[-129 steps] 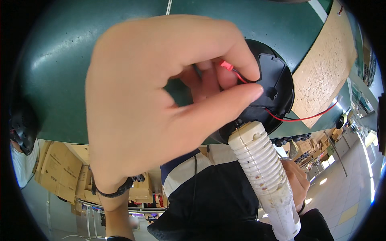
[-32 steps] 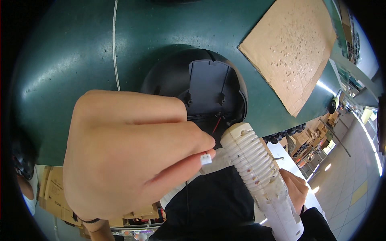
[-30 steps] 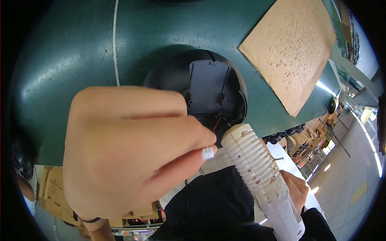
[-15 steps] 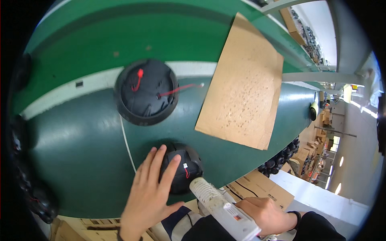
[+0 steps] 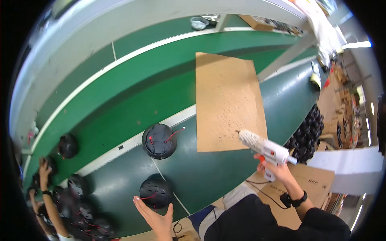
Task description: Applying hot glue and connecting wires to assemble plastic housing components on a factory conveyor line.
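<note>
Worktop: dk green, shiny, w/ a thin white line across it; the near edge looks bent.
Strip: pale band (image 5: 105,156) along the worktop's (image 5: 185,160) far edge; past it is a brighter green belt (image 5: 116,124).
Near shell: the black round near shell (image 5: 157,190) sits on the worktop, close to the near edge, w/ a thin red wire.
L hand: L hand (image 5: 155,215) is right by the near shell; thumb & fingers spread wide. The wire's white end is at the fingertips; can't tell if it's pinched.
Far shell: the far shell (image 5: 161,146) is also black & round, by the worktop's far edge nr the pale band, w/ a red plug and a white plug on red wires.
R hand: R hand (image 5: 277,168) is wrapped round the grip of a white glue gun (image 5: 263,148), fingers nr its red trigger.
Gun tip: points L, over the near right corner of the card (image 5: 225,92); can't tell if they touch.
Card: big brown sheet w/ little spots, lying across belt, band & worktop.
Left end: lots of black shells (image 5: 70,201); another person's hand (image 5: 45,168) is on one.
Up top: pale shelf beam (image 5: 132,20), w/ a small tub (image 5: 199,24) behind.
Right end: heap of black round things (image 5: 309,130) by the worktop's edge.
Below: brown box (image 5: 305,184) & black cord.
Room: more boxes, bright lamps.
</note>
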Demonstrator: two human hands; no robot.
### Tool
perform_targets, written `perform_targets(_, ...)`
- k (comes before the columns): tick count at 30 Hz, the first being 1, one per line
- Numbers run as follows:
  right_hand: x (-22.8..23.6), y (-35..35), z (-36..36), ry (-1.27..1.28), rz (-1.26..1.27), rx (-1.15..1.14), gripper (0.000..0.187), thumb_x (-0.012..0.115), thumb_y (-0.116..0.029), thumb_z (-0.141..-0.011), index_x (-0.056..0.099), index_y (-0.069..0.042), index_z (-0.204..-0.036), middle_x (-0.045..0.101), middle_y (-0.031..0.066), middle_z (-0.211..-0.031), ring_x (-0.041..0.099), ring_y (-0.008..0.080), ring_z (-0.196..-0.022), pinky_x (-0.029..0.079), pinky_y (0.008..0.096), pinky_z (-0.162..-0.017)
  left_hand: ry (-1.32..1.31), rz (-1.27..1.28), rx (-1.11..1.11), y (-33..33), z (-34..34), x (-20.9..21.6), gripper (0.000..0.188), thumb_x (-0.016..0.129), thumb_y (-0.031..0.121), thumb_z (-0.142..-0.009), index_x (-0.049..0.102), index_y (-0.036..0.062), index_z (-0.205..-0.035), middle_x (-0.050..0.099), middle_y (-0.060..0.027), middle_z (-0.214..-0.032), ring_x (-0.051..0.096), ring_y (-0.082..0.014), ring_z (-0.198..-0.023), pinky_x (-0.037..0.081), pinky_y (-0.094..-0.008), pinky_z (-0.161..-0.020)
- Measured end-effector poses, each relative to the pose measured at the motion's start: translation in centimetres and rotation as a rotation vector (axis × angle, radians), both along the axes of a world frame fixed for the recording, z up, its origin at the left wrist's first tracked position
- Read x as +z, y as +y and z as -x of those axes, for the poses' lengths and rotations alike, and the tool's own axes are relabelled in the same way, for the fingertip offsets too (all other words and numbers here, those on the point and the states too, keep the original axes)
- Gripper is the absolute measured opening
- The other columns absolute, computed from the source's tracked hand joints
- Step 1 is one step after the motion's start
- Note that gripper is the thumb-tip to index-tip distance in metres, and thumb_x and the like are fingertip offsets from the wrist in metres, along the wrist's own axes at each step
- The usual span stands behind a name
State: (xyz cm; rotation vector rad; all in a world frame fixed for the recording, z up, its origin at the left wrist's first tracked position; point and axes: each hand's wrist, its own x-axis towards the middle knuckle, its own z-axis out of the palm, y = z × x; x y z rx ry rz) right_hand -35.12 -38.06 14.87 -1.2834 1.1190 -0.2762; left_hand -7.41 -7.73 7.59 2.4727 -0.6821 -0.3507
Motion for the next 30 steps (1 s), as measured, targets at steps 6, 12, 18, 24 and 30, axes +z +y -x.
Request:
perform_targets(6, -1.8, -1.5, 3.4, -0.396, -0.173, -0.378, 0.049, 0.064, -0.019, -0.091, 0.050, -0.003, -0.136, 0.060, 0.0174, -0.132, 0.069, 0.0267, -0.091, 0.056, 0.0371, -0.078, -0.049, 0.228, -0.352, -9.7, 4.8, 0.8, 0.025, 0.069, 0.010, -0.079, 0.068, 0.0042, -0.103, 0.067, -0.0138, -0.111, 0.062, -0.0349, -0.108, 0.048, -0.0452, -0.097)
perform_targets(12, -3.3, -4.1, 8.1, -0.475, -0.209, -0.452, 0.044, 0.061, -0.010, -0.091, 0.051, -0.001, -0.133, 0.062, 0.0159, -0.130, 0.066, 0.0211, -0.080, 0.054, 0.0367, -0.077, -0.137, -0.020, -0.715, -21.0, 7.6, -9.9, 0.069, 0.070, 0.020, -0.083, 0.043, 0.0058, -0.145, 0.028, -0.0256, -0.155, 0.025, -0.0472, -0.144, 0.031, -0.0547, -0.114)
perform_targets(18, -9.4, -7.7, 13.5, 0.013, 0.220, -0.206, 0.044, 0.065, -0.009, -0.087, 0.053, 0.001, -0.128, 0.065, 0.0122, -0.114, 0.064, 0.0249, -0.087, 0.051, 0.0361, -0.082, 0.147, -0.146, -0.972, -20.3, 15.2, -7.9, 0.065, 0.071, 0.024, -0.082, 0.049, 0.0051, -0.140, 0.025, -0.0230, -0.158, 0.023, -0.0436, -0.147, 0.035, -0.0501, -0.114)
perform_targets(24, -15.9, -15.0, 6.3, 0.208, 0.870, 0.284, 0.063, 0.067, -0.001, -0.066, 0.053, 0.000, -0.127, 0.048, 0.0209, -0.129, 0.053, 0.0408, -0.116, 0.046, 0.0425, -0.096, 0.439, 0.057, -0.509, -14.0, 10.7, -5.2, 0.037, 0.067, 0.021, -0.086, 0.065, 0.0052, -0.120, 0.066, -0.0184, -0.118, 0.064, -0.0337, -0.111, 0.051, -0.0418, -0.095)
perform_targets(30, -16.7, -15.8, 5.6, 0.659, 1.081, 0.389, 0.077, 0.076, -0.007, -0.069, 0.043, 0.001, -0.138, 0.048, 0.0227, -0.134, 0.048, 0.0470, -0.118, 0.040, 0.0528, -0.102, 0.015, -0.107, 0.396, 0.4, 5.8, -0.4, 0.052, 0.078, 0.023, -0.078, 0.060, -0.0010, -0.120, 0.066, -0.0194, -0.112, 0.063, -0.0323, -0.106, 0.049, -0.0414, -0.093)
